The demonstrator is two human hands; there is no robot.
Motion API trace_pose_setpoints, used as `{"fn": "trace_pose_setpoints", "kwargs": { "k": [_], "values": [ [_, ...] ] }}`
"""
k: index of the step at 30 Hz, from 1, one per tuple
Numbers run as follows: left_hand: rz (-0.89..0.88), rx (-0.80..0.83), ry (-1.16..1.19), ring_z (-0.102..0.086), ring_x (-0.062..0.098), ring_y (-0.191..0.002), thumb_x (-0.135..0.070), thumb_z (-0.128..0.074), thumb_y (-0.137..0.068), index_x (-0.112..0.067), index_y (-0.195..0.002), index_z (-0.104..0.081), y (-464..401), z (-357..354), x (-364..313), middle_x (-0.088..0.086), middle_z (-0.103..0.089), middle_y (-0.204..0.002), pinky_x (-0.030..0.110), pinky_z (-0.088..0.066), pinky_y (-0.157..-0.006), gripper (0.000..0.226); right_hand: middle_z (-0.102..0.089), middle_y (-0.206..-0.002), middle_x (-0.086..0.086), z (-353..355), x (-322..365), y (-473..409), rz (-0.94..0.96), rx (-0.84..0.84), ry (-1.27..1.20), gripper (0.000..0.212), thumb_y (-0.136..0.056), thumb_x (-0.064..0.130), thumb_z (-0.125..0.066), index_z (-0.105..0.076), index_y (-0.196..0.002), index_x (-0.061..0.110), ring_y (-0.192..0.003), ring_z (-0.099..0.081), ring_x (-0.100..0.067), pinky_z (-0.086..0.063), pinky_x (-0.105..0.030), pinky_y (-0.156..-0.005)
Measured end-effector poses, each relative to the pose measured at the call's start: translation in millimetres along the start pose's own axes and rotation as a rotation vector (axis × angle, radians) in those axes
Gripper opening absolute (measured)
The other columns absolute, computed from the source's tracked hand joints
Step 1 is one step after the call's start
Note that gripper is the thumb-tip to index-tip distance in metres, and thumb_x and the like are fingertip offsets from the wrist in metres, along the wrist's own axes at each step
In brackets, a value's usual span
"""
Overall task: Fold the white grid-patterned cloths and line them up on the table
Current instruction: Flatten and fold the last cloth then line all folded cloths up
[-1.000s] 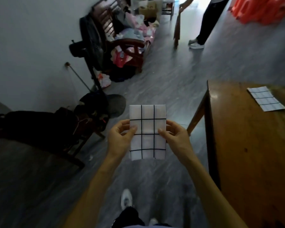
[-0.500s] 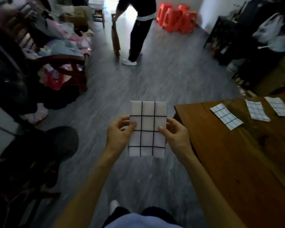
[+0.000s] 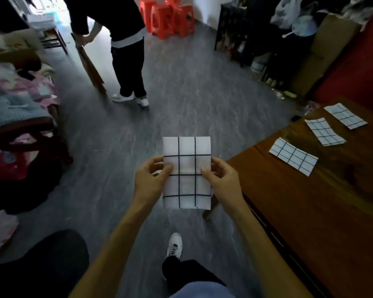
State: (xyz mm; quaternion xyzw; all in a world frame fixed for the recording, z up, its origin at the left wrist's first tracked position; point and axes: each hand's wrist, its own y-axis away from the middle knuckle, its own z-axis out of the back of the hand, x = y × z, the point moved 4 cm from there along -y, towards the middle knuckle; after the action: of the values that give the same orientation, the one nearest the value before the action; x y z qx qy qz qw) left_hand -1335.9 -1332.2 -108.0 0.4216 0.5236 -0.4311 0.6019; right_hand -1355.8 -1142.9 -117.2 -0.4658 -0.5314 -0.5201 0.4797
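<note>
Three folded cloths (image 3: 293,156) newly in view, fourth cloth (image 3: 187,172) between hands (image 3: 186,178).

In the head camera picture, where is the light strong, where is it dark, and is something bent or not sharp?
Head view: brightest at the doorway top left, which washes out; the floor carries pale sheen; lower left corner is nearly black. Wide-angle lens bows the table edge. The held cloth and both hands are fairly sharp; far clutter looks soft.

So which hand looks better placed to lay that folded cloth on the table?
Probably the right hand: it pinches the folded cloth on the side nearer the table.
</note>
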Motion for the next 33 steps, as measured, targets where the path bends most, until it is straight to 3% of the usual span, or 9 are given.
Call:
{"fn": "trace_pose_setpoints", "kwargs": {
  "k": [4,12,17,23,28,31,33],
  "values": [
    [-0.012,0.073,-0.070,-0.068,0.013,-0.086,-0.018,-0.066,-0.088,-0.024,-0.096,-0.067,-78.8,-17.7,-7.6,-0.001,-0.071,-0.092,0.032,-0.057,-0.074,0.011,-0.069,-0.110,0.002,-1.8,-6.1,-71.9,-0.046,-0.109,-0.038,0.034,-0.087,0.019,-0.069,-0.062,-0.120,0.018,-0.099,-0.067,-0.013,-0.057,-0.039,-0.086],
    [-0.110,0.275,-0.165,-0.063,-0.001,-0.075,-0.013,-0.063,-0.089,-0.018,-0.097,-0.067,-211.2,-77.4,-36.4,-0.005,-0.069,-0.087,0.014,-0.047,-0.061,0.010,-0.070,-0.109,0.002,21.0,15.8,-177.0,-0.029,-0.315,-0.055,0.031,-0.087,0.019,-0.069,-0.063,-0.117,0.018,-0.099,-0.067,-0.014,-0.056,-0.042,-0.088],
    [-0.069,0.450,-0.153,-0.068,0.007,-0.082,-0.014,-0.067,-0.086,-0.027,-0.095,-0.067,-270.9,-133.5,-28.1,-0.005,-0.071,-0.090,0.027,-0.056,-0.072,0.017,-0.069,-0.110,0.005,51.7,7.1,-205.6,-0.056,-0.518,-0.050,0.029,-0.086,0.019,-0.069,-0.061,-0.113,0.027,-0.100,-0.067,-0.011,-0.055,-0.040,-0.090],
    [0.034,0.743,-0.105,-0.070,0.013,-0.080,-0.011,-0.066,-0.087,-0.017,-0.108,-0.066,-326.9,-208.7,-10.9,-0.001,-0.072,-0.091,0.028,-0.058,-0.062,0.022,-0.070,-0.106,0.007,79.5,-2.4,-224.6,-0.115,-0.805,-0.033,0.026,-0.088,0.015,-0.066,-0.062,-0.110,0.029,-0.097,-0.067,-0.006,-0.057,-0.035,-0.087],
    [-0.020,1.066,-0.192,-0.069,0.013,-0.076,-0.012,-0.066,-0.087,-0.017,-0.110,-0.064,-364.7,-261.1,-4.1,0.001,-0.071,-0.091,0.031,-0.059,-0.062,0.023,-0.069,-0.107,0.008,76.4,-4.1,-231.7,-0.191,-1.088,-0.055,0.030,-0.088,0.015,-0.065,-0.060,-0.116,0.026,-0.098,-0.066,-0.004,-0.056,-0.028,-0.083],
    [-0.104,1.268,-0.271,-0.068,0.013,-0.074,-0.014,-0.067,-0.087,-0.020,-0.106,-0.064,-374.9,-294.0,-3.2,0.001,-0.070,-0.092,0.028,-0.058,-0.060,0.019,-0.069,-0.100,0.014,65.3,-5.9,-228.5,-0.228,-1.244,-0.075,0.028,-0.088,0.013,-0.065,-0.060,-0.110,0.029,-0.092,-0.066,0.001,-0.055,-0.018,-0.074],
    [-0.112,1.377,-0.322,-0.068,0.014,-0.075,-0.014,-0.067,-0.087,-0.021,-0.104,-0.064,-370.4,-313.7,-0.8,-0.001,-0.070,-0.091,0.027,-0.058,-0.061,0.018,-0.069,-0.099,0.015,62.1,-10.2,-221.1,-0.266,-1.343,-0.065,0.025,-0.089,0.015,-0.064,-0.060,-0.105,0.033,-0.092,-0.066,0.001,-0.054,-0.019,-0.077]
  ]
}}
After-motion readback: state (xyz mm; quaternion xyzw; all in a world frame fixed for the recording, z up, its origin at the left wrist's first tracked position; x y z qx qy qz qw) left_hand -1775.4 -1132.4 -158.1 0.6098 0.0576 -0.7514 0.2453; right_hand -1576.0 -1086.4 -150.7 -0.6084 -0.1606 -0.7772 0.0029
